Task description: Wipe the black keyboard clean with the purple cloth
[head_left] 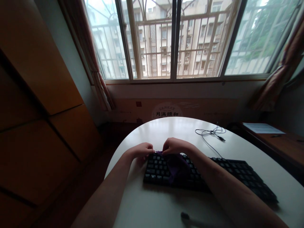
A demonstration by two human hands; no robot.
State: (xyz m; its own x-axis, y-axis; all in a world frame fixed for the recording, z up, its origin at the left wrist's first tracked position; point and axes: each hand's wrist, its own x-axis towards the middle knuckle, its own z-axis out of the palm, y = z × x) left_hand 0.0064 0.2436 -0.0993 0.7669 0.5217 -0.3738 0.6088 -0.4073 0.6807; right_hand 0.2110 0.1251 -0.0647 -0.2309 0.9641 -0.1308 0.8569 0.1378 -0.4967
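Note:
A black keyboard (pixel 228 177) lies across the round white table (pixel 180 129). A dark purple cloth (pixel 177 169) is draped over its left half. My left hand (pixel 140 150) and my right hand (pixel 177 146) sit close together at the keyboard's far left edge. Both are closed, each pinching the cloth's upper edge. My forearms reach in from the bottom of the view, the right one lying across the keyboard.
The keyboard's black cable (pixel 211 133) coils on the table behind it. A dark pen-like object (pixel 187 218) lies near the table's front edge. Wooden cabinets (pixel 35 126) stand on the left, a low desk with paper (pixel 261 128) on the right, a barred window (pixel 175 38) ahead.

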